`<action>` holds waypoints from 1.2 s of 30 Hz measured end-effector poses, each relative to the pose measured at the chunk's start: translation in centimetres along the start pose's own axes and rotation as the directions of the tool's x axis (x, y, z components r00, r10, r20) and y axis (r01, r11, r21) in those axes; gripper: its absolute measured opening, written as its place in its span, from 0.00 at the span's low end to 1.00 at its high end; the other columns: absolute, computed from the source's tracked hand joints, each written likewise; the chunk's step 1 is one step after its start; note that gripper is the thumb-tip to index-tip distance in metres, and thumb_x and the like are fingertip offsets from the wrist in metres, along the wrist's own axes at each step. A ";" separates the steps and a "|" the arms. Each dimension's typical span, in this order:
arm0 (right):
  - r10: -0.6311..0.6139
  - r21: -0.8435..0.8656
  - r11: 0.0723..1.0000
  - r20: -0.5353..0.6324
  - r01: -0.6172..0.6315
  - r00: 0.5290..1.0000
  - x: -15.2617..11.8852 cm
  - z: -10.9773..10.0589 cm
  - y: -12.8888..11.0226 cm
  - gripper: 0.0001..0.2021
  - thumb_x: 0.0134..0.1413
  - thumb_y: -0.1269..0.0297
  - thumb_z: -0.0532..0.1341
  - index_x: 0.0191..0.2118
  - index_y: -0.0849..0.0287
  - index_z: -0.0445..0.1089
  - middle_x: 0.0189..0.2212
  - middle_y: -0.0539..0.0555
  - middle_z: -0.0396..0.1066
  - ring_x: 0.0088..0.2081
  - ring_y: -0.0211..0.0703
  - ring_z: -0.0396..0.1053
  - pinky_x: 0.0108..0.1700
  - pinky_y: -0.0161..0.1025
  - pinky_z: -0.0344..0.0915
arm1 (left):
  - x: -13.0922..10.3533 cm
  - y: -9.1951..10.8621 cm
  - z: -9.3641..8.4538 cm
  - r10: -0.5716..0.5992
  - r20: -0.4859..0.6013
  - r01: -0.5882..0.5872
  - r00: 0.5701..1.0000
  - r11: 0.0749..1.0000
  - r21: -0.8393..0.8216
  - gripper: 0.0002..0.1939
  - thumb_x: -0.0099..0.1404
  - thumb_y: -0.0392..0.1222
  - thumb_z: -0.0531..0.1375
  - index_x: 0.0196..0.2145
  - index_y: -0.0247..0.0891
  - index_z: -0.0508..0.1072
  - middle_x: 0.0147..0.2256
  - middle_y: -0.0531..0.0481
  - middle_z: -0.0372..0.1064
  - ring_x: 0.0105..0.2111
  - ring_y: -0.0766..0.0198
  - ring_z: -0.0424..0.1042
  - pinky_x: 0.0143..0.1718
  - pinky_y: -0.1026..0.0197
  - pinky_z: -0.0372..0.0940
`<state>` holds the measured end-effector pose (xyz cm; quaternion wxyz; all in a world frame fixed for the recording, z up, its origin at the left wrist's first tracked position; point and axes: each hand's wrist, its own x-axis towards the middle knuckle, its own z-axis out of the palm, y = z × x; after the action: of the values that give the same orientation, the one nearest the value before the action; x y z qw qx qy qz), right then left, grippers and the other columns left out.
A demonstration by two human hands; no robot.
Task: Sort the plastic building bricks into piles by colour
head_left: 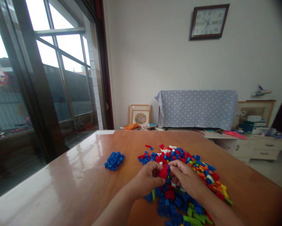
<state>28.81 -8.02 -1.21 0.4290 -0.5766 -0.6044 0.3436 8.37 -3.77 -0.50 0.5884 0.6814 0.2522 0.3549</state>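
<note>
My left hand (pixel 148 178) is closed, with a red toy brick (pixel 163 173) between its thumb and fingers. Close by on the right, my right hand (pixel 184 175) has its thumb and fingers pinched together; whatever they hold is too small or hidden to name. Both hands are over a spread-out pile of mixed plastic building bricks (pixel 178 201) in blue, red, white, green, orange and yellow. Left of the hands, a separate small heap of blue bricks (pixel 114 161) sits on the table. The hands partly cover the middle of the pile.
The brown wooden table (pixel 79 175) has a glossy top. A loose red piece (pixel 148 146) lies beyond the pile. Behind the table stand a cloth-covered object (pixel 198 108) and a white cabinet (pixel 261 147). A glass sliding door (pixel 67 75) is at the left.
</note>
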 end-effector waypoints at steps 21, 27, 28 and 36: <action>-0.031 -0.761 0.624 0.202 0.177 0.979 -0.9 -0.8 0.3 0.23 0.63 0.55 0.54 0.63 0.37 0.63 0.71 0.50 0.47 0.72 0.63 0.35 0.66 0.72 0.29 | 0.9 0.0 -4.0 0.066 -0.412 -0.025 0.909 0.994 0.103 0.13 0.54 0.41 0.66 0.38 0.36 0.74 0.32 0.49 0.74 0.33 0.60 0.75 0.35 0.62 0.67; -0.117 -0.841 0.540 -0.025 0.042 0.993 0.3 -2.5 2.6 0.20 0.60 0.63 0.55 0.56 0.45 0.72 0.67 0.55 0.58 0.69 0.63 0.47 0.64 0.72 0.38 | 1.0 -0.7 -4.6 0.075 -0.410 -0.010 0.909 0.987 0.159 0.13 0.56 0.41 0.65 0.40 0.35 0.74 0.34 0.48 0.75 0.34 0.60 0.75 0.35 0.62 0.66; -0.136 -0.842 0.539 -0.059 0.024 0.989 0.4 -2.7 2.9 0.20 0.60 0.63 0.55 0.56 0.46 0.72 0.65 0.55 0.61 0.68 0.63 0.50 0.64 0.72 0.40 | 1.0 -0.9 -4.7 0.079 -0.415 -0.005 0.906 0.984 0.178 0.13 0.56 0.41 0.65 0.40 0.36 0.74 0.34 0.48 0.74 0.34 0.60 0.74 0.35 0.62 0.66; -0.239 -0.812 0.576 -0.055 0.096 0.970 0.7 -2.8 2.9 0.21 0.61 0.58 0.55 0.58 0.49 0.71 0.61 0.56 0.67 0.65 0.60 0.57 0.64 0.66 0.46 | 0.8 -1.0 -5.1 0.223 -0.436 0.055 0.872 0.840 0.540 0.09 0.54 0.37 0.63 0.35 0.38 0.76 0.38 0.47 0.72 0.40 0.57 0.71 0.41 0.59 0.64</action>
<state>32.55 -7.27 -2.72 0.1998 -0.6734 -0.7097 -0.0550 4.96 0.16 -1.09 0.2755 0.7185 0.4484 0.4547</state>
